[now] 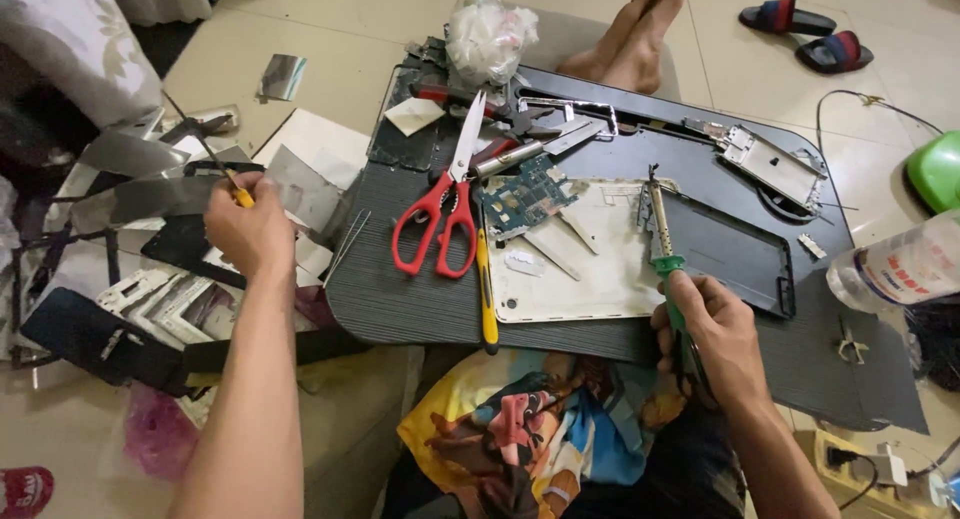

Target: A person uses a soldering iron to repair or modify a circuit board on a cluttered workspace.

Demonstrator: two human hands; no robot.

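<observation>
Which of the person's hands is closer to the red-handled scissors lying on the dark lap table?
Left. The left hand, holding a yellow-handled tool, is just off the table edge beside the red-handled scissors. The right hand, gripping a green-handled soldering iron, is farther off, across the white back panel.

1. Left hand [250, 231]: bare, no glove, ring or watch; forearm bare to the frame's lower edge, no sleeve showing.
2. Right hand [712, 331]: bare, no glove or ring; wrist and forearm bare, no sleeve showing.
3. Garment [520, 429] between the 2 forearms, nearer the right hand: bright cartoon print in yellow, blue, pink and brown.
4. Feet [635, 34], well beyond the right hand: 2, bare, no footwear.
</observation>
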